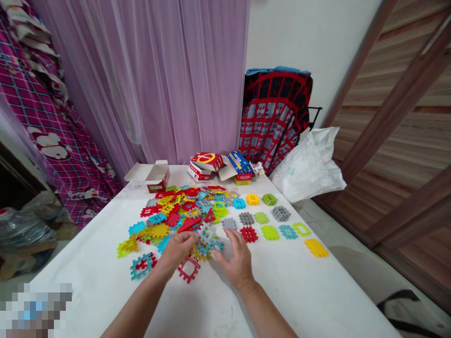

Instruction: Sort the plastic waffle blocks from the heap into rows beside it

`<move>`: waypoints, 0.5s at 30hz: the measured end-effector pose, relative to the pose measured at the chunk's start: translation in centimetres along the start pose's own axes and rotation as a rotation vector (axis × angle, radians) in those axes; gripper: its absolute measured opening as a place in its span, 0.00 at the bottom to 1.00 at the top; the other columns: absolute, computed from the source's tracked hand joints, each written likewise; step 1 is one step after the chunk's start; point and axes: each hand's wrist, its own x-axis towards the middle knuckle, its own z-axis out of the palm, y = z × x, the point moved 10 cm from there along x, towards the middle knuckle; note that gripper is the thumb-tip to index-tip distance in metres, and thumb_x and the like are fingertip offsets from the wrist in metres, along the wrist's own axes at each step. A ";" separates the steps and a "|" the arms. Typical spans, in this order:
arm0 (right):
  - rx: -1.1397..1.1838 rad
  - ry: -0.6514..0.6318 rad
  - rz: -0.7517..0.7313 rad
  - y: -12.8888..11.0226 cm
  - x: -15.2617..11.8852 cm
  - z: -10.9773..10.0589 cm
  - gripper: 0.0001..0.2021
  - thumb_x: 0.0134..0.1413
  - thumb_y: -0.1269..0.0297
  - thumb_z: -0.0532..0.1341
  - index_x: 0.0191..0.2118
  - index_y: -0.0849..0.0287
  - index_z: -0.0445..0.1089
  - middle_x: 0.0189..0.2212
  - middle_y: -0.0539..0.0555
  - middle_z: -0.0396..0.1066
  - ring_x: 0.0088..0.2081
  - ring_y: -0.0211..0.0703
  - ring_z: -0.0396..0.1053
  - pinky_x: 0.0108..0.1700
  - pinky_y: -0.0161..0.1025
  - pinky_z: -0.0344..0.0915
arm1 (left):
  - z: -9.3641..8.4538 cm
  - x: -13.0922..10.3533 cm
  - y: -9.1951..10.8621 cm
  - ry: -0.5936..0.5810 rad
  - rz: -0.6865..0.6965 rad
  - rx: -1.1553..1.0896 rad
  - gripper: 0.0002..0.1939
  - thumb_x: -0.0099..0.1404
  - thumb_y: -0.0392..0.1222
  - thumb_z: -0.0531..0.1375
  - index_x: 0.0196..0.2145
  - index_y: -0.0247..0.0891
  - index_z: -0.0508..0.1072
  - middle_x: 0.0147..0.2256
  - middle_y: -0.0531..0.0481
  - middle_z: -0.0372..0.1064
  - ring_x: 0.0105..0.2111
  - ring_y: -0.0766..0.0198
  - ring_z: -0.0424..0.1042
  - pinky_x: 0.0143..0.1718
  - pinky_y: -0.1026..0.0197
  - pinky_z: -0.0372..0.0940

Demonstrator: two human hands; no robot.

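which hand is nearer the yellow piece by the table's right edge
Right. The right hand is left of the yellow piece, with a gap between them; the left hand is farther left, at the near side of the pile.

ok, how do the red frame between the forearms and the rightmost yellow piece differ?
The red frame has an open middle; the yellow piece looks solid. The red frame lies near the left hand; the yellow piece sits by the right edge of the table. Both have toothed edges.
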 end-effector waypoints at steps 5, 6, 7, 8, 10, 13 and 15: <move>-0.050 -0.062 -0.023 -0.8 -0.1 0.5 0.27 0.52 0.56 0.63 0.57 0.59 0.64 0.48 0.61 0.71 0.49 0.52 0.70 0.49 0.49 0.71 | 1.5 -0.9 -0.1 -0.045 -0.041 -0.115 0.29 0.46 0.70 0.61 0.24 0.37 0.75 0.14 0.59 0.57 0.14 0.73 0.49 0.15 0.66 0.44; -0.055 -0.070 -0.016 -0.8 0.0 0.5 0.26 0.52 0.57 0.63 0.56 0.59 0.65 0.47 0.61 0.72 0.48 0.52 0.70 0.49 0.49 0.71 | 1.6 -0.9 -0.1 -0.048 -0.045 -0.129 0.29 0.45 0.69 0.61 0.23 0.37 0.74 0.14 0.59 0.57 0.14 0.73 0.49 0.15 0.67 0.43; -0.059 -0.080 -0.009 -0.8 0.0 0.6 0.24 0.52 0.58 0.63 0.55 0.59 0.66 0.46 0.60 0.72 0.48 0.52 0.70 0.48 0.49 0.71 | 1.7 -0.9 -0.1 -0.052 -0.050 -0.142 0.28 0.45 0.69 0.62 0.24 0.37 0.74 0.14 0.60 0.57 0.14 0.73 0.49 0.16 0.67 0.43; -0.060 -0.089 -0.003 -0.8 0.1 0.6 0.23 0.52 0.59 0.62 0.54 0.59 0.66 0.46 0.60 0.72 0.47 0.51 0.70 0.48 0.48 0.71 | 1.8 -1.0 -0.2 -0.055 -0.054 -0.153 0.28 0.45 0.68 0.62 0.24 0.37 0.74 0.14 0.60 0.57 0.14 0.74 0.49 0.16 0.67 0.43; -0.059 -0.101 0.010 -0.8 0.1 0.6 0.22 0.52 0.60 0.62 0.53 0.58 0.67 0.45 0.59 0.72 0.47 0.50 0.71 0.48 0.47 0.71 | 1.9 -0.9 -0.3 -0.060 -0.064 -0.171 0.28 0.45 0.68 0.62 0.24 0.37 0.74 0.14 0.61 0.56 0.14 0.74 0.47 0.16 0.67 0.42; -0.057 -0.098 0.028 -0.6 0.2 0.4 0.23 0.51 0.60 0.62 0.53 0.59 0.67 0.45 0.59 0.72 0.47 0.50 0.70 0.49 0.47 0.70 | 2.0 -0.8 -0.4 -0.064 -0.074 -0.185 0.27 0.45 0.68 0.63 0.24 0.37 0.74 0.14 0.61 0.55 0.14 0.74 0.47 0.16 0.67 0.42; -0.053 -0.101 0.027 -0.6 0.3 0.4 0.22 0.51 0.59 0.62 0.52 0.58 0.67 0.45 0.59 0.73 0.47 0.50 0.70 0.48 0.47 0.70 | 2.0 -0.8 -0.4 -0.068 -0.078 -0.191 0.27 0.45 0.67 0.63 0.23 0.38 0.73 0.13 0.61 0.54 0.14 0.74 0.47 0.16 0.67 0.42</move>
